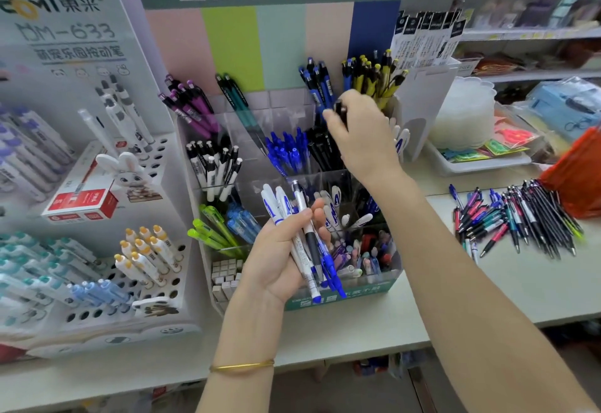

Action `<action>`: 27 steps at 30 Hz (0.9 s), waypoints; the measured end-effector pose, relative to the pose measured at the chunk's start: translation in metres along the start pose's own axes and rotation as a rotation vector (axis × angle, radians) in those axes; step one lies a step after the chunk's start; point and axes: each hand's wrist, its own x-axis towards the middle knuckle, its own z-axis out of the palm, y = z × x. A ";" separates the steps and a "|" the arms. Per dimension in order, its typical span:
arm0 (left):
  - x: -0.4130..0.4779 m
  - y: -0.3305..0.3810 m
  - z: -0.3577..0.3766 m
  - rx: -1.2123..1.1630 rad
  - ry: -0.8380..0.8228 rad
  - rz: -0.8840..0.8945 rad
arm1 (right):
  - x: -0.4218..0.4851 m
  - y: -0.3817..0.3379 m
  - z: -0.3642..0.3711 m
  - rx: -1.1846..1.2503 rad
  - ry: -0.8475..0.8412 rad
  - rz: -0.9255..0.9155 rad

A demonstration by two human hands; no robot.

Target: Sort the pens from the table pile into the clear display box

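Observation:
My left hand [283, 250] grips a bundle of pens [309, 243], white, grey and blue ones, in front of the clear display box [374, 274]. My right hand [361, 129] reaches over the box's back compartments and pinches the top of a black pen [340, 112], just above the slot of black pens [325, 151]. Beside that slot stand blue pens [287, 152]. The pile of mixed pens [514, 220] lies on the table [471, 286] to the right.
A white tiered pen stand [107, 224] with a red box [81, 203] fills the left. An orange bag [579, 175] and a tray of packets [481, 152] sit behind the pile. Store shelves run along the back right.

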 end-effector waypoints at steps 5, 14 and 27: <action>-0.002 0.001 -0.001 -0.002 -0.008 0.024 | -0.006 0.001 0.011 -0.312 -0.033 0.035; -0.004 0.004 -0.006 -0.094 -0.012 0.023 | -0.018 -0.007 0.005 -0.324 -0.106 0.092; -0.006 0.011 -0.025 -0.096 0.035 0.091 | -0.091 -0.035 -0.022 0.352 -0.572 0.384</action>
